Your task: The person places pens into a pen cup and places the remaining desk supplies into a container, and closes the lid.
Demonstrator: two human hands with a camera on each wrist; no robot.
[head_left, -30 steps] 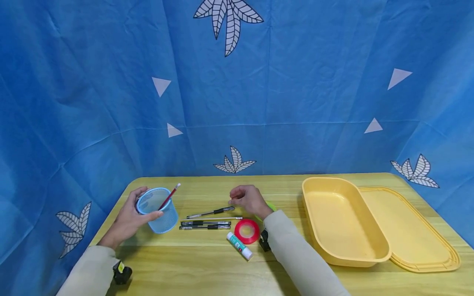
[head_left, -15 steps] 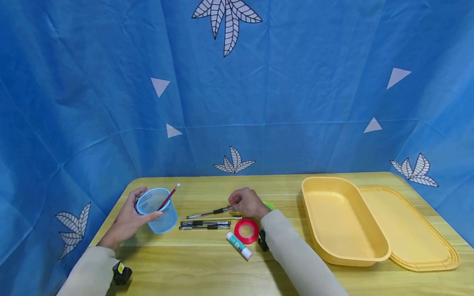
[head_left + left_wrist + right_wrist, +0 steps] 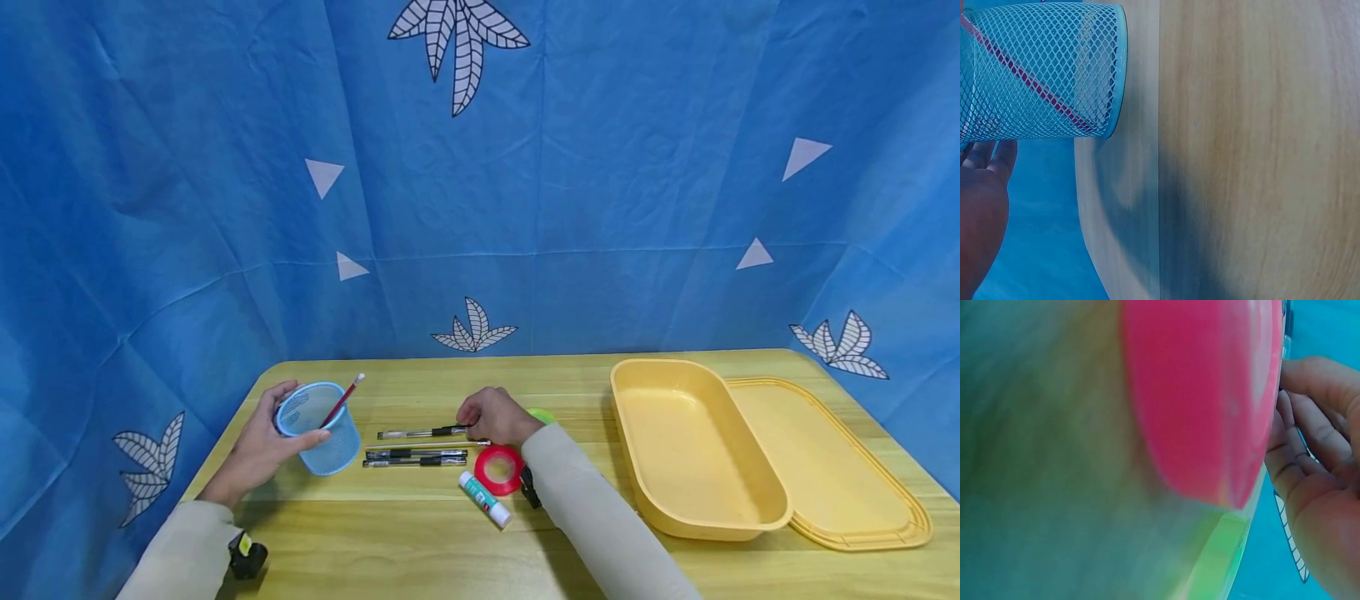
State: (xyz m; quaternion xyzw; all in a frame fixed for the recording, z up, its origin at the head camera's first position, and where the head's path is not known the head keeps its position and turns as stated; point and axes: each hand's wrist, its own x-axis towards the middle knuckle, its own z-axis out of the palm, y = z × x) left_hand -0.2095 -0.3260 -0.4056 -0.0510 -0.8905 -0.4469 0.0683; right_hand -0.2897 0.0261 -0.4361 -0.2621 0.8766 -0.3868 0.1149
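My left hand grips a light-blue mesh pen cup, thumb over the near rim. The cup leans slightly, and a red pencil with a white eraser stands in it. My right hand pinches the right end of a black-capped clear pen lying on the table; the fingertips partly hide that end. Just below lie a yellow pencil and other black pens. In the right wrist view, a red tape roll blocks the fingertips and what they hold.
A glue stick lies in front of the red tape roll. Behind the right wrist, a green tape roll is partly covered. At the right stands a yellow tray, with its yellow lid beside it. A blue curtain hangs behind the table.
My right hand has moved down and slightly left onto the pen's end. The pen has turned from slanted to nearly level. My left hand and the cup stay where they were.
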